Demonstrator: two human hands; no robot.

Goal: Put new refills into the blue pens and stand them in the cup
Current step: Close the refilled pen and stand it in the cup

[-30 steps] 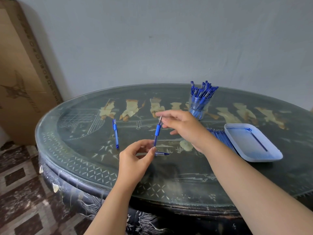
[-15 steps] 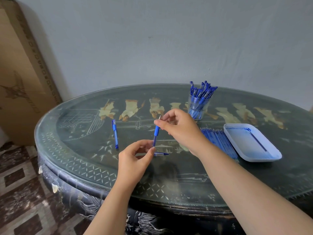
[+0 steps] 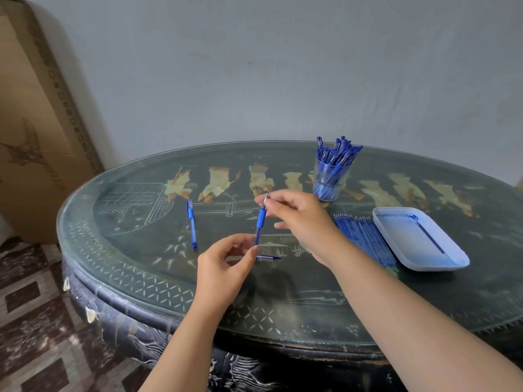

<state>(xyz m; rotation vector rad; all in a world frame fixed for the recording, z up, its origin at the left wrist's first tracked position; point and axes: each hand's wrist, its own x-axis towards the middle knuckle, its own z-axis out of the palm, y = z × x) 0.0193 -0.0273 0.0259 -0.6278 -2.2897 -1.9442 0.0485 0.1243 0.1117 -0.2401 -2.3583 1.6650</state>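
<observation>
Both hands meet over the middle of the table, sharing one blue pen body (image 3: 260, 222) that stands nearly upright between them. Down low, the left hand (image 3: 226, 267) pinches the pen's bottom end between thumb and forefinger, the other fingers curled loosely behind. Up top, the right hand (image 3: 300, 219) closes thumb and forefinger on the thin silvery tip (image 3: 265, 200) that pokes out of the pen's blue grip section; its remaining fingers fan outward. Whether that tip is being turned or merely held cannot be told. Just below the left thumb, a short blue pen cap (image 3: 268, 258) lies flat on the glass top, pointing to the right. To the left of the hands, a whole blue pen (image 3: 192, 223) lies on the table, well apart from them, with its length running toward and away from the viewer. Right of the right forearm, a row of blue refills (image 3: 365, 236) lies side by side on the glass, touching or nearly touching the near-left edge of a white tray (image 3: 396, 244) stained with blue ink; a single dark refill (image 3: 431, 237) rests inside that tray. Beyond the right hand stands a clear cup (image 3: 329, 179) packed with blue pens, caps upward. The dark round table (image 3: 141, 281) carries pale inlaid figures under its glass. A cardboard box (image 3: 34, 123) leans against the wall at the far left.
</observation>
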